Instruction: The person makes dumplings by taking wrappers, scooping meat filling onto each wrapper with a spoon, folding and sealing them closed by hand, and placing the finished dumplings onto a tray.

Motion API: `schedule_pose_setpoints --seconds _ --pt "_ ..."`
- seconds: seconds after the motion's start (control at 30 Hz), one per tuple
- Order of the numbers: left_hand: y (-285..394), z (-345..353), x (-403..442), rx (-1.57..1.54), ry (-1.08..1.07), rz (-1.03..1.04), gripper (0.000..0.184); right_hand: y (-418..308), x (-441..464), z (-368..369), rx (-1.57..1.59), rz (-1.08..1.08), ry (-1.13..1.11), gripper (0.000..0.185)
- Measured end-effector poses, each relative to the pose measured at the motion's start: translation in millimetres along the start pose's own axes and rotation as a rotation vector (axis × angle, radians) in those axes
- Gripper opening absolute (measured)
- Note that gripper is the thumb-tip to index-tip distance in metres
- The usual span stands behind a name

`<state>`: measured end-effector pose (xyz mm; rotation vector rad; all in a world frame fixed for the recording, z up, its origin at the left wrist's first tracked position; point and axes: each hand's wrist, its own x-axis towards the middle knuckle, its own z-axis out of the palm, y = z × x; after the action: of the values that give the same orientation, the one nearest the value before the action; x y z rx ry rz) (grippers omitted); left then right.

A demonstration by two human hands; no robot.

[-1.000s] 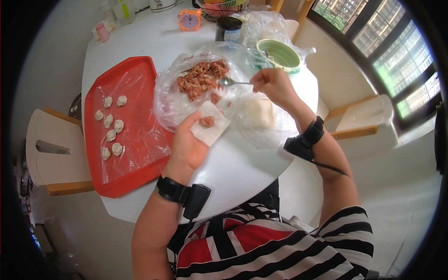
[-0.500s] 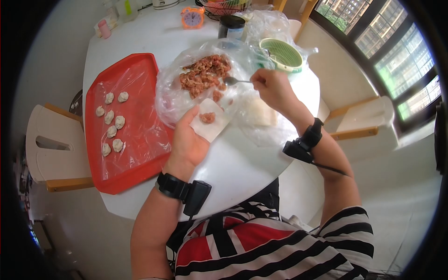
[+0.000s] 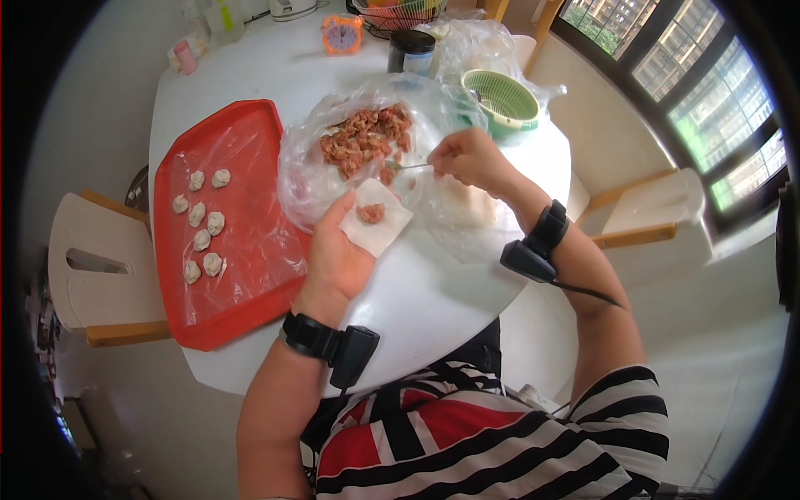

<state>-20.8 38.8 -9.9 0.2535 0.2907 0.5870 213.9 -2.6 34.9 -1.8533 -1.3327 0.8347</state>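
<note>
My left hand [image 3: 340, 265] holds a square white wrapper [image 3: 385, 232] on its palm and fingers, and a small lump of meat filling [image 3: 370, 213] lies on the wrapper. Pinched in my right hand [image 3: 467, 160] is a metal spoon [image 3: 410, 167], its tip at the near right edge of the meat filling in a clear plastic bag [image 3: 302, 179]. The larger heap of minced meat [image 3: 358, 142] sits inside that opened bag. Beneath my right hand, a stack of wrappers [image 3: 467, 207] lies in clear plastic.
A red tray [image 3: 273, 137] at the left holds several folded dumplings [image 3: 216, 223] on plastic film. Farther back are an orange clock [image 3: 342, 35], a dark-lidded jar [image 3: 411, 53], a green basket [image 3: 502, 98] and a wire fruit basket [image 3: 400, 14]. Chairs [image 3: 100, 262] flank the table [image 3: 417, 304].
My right hand has moved a little left and toward me with the spoon, whose tip is now lower, by the loose meat bits. My left hand stays nearly still.
</note>
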Motion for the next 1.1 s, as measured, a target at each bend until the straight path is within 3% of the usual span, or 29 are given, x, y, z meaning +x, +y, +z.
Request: schedule_pose_setpoints --seconds 0.23,0.4,0.63,0.7,0.77,0.83,1.1 --pt "0 4 -1 0.021 0.038 0.027 0.044 5 -12 -11 0.235 0.047 0.007 0.020" --pt "-2 12 -5 0.005 -0.040 0.073 0.041 -4 -35 -12 0.146 -0.247 0.092 0.014" --pt "-1 13 -7 -0.020 -0.057 0.042 0.047 -12 -66 16 0.004 -0.375 0.139 0.009" --pt "-1 9 -6 -0.038 -0.069 0.015 0.048 -15 -72 20 -0.466 -0.706 0.308 0.016" --pt "0 1 -4 -0.052 -0.158 -0.035 0.049 -12 -71 21 -0.536 -0.796 0.341 0.025" --pt "-1 8 -6 -0.032 -0.096 -0.023 0.049 -12 -72 21 -0.586 -0.949 0.378 0.029" --pt "0 10 -7 -0.009 -0.047 -0.001 0.048 -13 -76 17 -0.525 -0.953 0.420 0.031"
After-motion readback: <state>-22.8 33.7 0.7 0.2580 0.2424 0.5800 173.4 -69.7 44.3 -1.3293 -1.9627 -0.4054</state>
